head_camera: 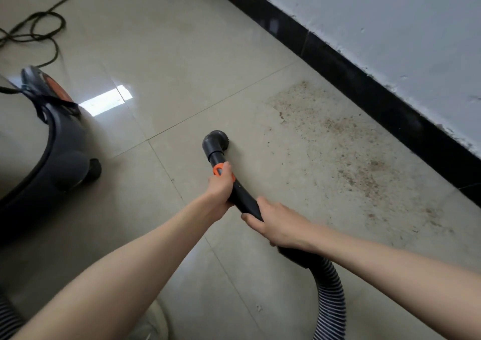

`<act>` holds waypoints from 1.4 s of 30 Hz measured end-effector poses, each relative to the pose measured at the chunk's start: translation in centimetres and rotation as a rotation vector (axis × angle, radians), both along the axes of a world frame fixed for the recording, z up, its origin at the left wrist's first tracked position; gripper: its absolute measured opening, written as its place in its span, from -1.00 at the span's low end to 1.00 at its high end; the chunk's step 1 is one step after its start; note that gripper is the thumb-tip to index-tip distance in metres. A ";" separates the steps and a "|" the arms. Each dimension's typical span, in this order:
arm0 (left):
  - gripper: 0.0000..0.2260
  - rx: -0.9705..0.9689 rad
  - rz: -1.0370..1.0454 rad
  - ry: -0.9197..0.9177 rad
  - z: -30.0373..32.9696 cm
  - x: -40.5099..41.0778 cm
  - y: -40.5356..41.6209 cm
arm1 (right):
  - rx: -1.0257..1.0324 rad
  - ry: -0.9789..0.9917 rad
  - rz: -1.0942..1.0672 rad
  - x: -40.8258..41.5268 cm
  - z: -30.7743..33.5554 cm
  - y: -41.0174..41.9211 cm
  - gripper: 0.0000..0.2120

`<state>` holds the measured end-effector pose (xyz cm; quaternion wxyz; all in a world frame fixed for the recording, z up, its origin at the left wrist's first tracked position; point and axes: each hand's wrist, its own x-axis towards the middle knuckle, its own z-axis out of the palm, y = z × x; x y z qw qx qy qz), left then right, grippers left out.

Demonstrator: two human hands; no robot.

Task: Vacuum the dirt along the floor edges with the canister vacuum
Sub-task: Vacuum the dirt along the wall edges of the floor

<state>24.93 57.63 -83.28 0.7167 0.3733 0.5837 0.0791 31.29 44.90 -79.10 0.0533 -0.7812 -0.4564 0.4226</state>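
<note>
Canister vacuum (49,155) sits at the left on the tiled floor (161,40), its ribbed hose (331,290) curling up from the near right into the curved black wand (244,199). The right hand (276,222) has its grip wrapped round the wand's rear bend; the left hand (221,186) closes its grip further forward, at the orange collar (220,170). Beyond them the round brush nozzle (216,142) appears to rest on the floor, though contact is hard to judge. The dirt (361,162) lies well to the right, spread toward the black skirting (364,79). To do this well, swing the nozzle right, keep it flat, and draw slow overlapping strokes parallel to the skirting, minding slack in the hose.
</note>
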 end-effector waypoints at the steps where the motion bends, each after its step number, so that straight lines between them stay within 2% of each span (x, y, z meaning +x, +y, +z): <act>1: -0.78 0.009 -0.016 -0.002 0.0 0.7 0.0 | 0.007 0.055 -0.048 0.7 -0.1 -0.2 -0.64; 5: -0.77 0.019 -0.085 -0.018 0.0 3.1 0.5 | 0.027 0.339 -0.294 3.4 -0.8 -0.8 -0.63; 8: -0.76 0.028 -0.143 -0.021 0.1 4.6 0.9 | -0.014 0.442 -0.327 4.8 -1.2 -1.7 -0.60; 10: -0.75 0.054 -0.176 -0.008 0.4 5.6 0.9 | -0.006 0.356 -0.324 5.1 -1.6 -2.7 -0.62; 14: -0.74 0.084 -0.215 0.005 1.2 8.2 1.3 | 0.109 -0.050 -0.386 5.0 -1.6 -3.9 -0.62; 16: -0.74 0.071 -0.225 -0.005 1.7 9.5 1.6 | 0.179 -0.135 -0.426 5.1 -1.3 -3.6 -0.64; 22: -0.72 0.017 -0.213 -0.011 2.0 12.2 2.8 | 0.250 -0.151 -0.457 7.5 -1.4 -1.5 -0.62; 29: -0.61 0.105 -0.203 0.000 1.2 14.4 2.7 | 0.281 -0.095 -0.496 10.8 -2.2 0.6 -0.57; 34: -0.65 0.187 -0.285 0.004 1.2 16.3 2.1 | 0.306 -0.085 -0.545 12.8 -2.1 1.2 -0.53; 42: -0.55 0.171 -0.408 0.026 1.9 19.9 2.6 | 0.313 -0.099 -0.584 16.4 -2.0 1.5 -0.47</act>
